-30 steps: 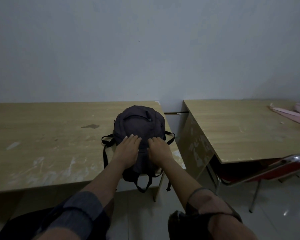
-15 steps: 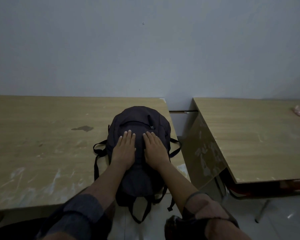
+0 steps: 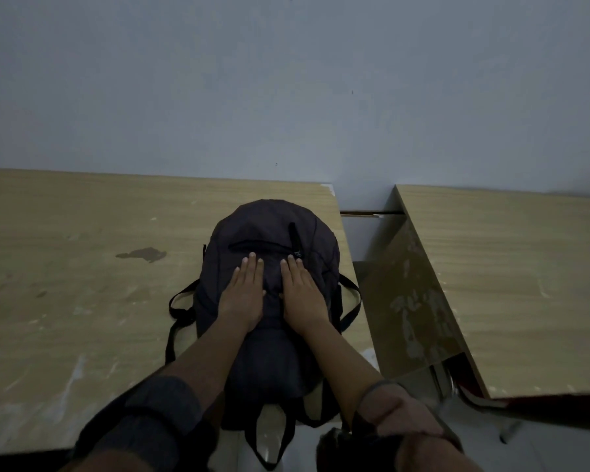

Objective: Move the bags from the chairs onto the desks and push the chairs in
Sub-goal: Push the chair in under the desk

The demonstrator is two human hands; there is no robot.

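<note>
Your left hand [image 3: 244,294] and right hand [image 3: 302,294] lie flat, side by side, on the front of the bag [image 3: 269,240], fingers straight and close together, palms pressing into the soft cloth; neither grip curls round anything. The bag is a dark, rounded backpack of thin, matte fabric with a curved zip pocket near its top. It lies on the near right part of the left bench [image 3: 82,284], its lower end and black webbing straps [image 3: 181,301] hanging over the near edge. The bench top is pale wood-grain laminate, scuffed with whitish smears and one dark stain [image 3: 142,254]. A second bench [image 3: 511,284] of the same laminate stands just to the right, across a narrow gap. Under its near edge shows a red chair [image 3: 525,408] with metal tubing. Behind is a plain, smooth grey wall [image 3: 286,97].
</note>
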